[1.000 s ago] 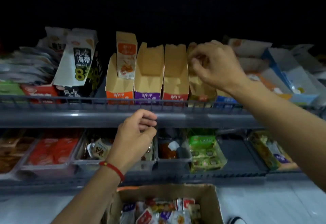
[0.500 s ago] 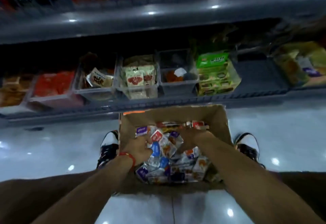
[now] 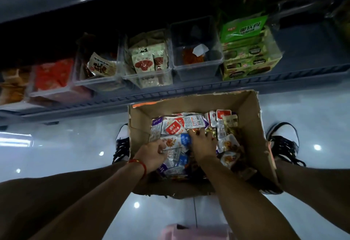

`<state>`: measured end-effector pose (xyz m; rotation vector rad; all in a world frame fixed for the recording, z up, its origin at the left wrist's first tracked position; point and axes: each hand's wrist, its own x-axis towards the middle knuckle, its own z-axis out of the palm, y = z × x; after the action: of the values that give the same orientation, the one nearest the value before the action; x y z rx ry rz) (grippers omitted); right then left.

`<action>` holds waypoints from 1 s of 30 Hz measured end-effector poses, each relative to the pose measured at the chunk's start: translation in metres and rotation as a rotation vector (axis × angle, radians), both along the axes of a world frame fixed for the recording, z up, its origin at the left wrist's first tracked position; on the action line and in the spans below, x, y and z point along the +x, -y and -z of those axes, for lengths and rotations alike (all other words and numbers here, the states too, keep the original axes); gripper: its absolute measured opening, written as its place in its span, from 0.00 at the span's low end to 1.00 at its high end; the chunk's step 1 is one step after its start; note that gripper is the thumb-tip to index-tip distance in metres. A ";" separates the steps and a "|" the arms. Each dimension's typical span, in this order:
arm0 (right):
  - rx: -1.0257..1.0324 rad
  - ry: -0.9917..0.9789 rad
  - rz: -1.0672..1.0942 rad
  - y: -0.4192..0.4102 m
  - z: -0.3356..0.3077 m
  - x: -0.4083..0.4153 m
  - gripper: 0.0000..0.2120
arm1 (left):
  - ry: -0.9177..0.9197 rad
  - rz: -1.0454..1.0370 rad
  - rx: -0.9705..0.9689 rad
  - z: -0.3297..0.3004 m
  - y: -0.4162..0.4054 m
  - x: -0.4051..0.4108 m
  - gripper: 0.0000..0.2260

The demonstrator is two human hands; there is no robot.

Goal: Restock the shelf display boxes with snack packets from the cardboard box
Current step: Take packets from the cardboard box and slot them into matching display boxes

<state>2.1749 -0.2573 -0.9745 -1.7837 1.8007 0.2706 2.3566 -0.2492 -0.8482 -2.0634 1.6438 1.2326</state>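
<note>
An open cardboard box point(image 3: 251, 126) stands on the floor between my feet, heaped with small snack packets point(image 3: 176, 127) in red, purple, blue and silver wrappers. Both my hands are inside it. My left hand point(image 3: 153, 152), with a red string on the wrist, curls its fingers round silvery packets at the pile's left side. To its right, my right hand point(image 3: 203, 145) digs into the middle of the pile, with its fingers curled down among packets and the tips hidden. The upper shelf's display boxes are out of view.
The lower shelf point(image 3: 170, 92) runs just beyond the box, carrying clear plastic bins point(image 3: 197, 69) and a green display carton point(image 3: 250, 50). My shoes point(image 3: 284, 141) flank the box on glossy floor. A pink object point(image 3: 195, 232) shows at the bottom edge.
My view dropped from the upper shelf to the floor box. My right hand left the display boxes, my left hand left the shelf rail, and both went down into the packets.
</note>
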 end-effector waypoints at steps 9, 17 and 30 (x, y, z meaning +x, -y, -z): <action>0.202 0.341 0.393 -0.019 -0.009 -0.025 0.32 | -0.029 0.040 -0.049 -0.016 -0.006 -0.016 0.12; 0.302 0.392 0.768 0.005 0.000 0.006 0.45 | -0.064 0.013 -0.077 -0.021 -0.006 -0.021 0.13; 0.407 0.682 0.873 0.006 -0.027 -0.012 0.20 | -0.028 -0.118 -0.071 -0.013 0.018 -0.014 0.09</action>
<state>2.1625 -0.2635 -0.9473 -0.5832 1.6569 -0.2784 2.3423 -0.2674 -0.8355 -2.2242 1.6212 1.2618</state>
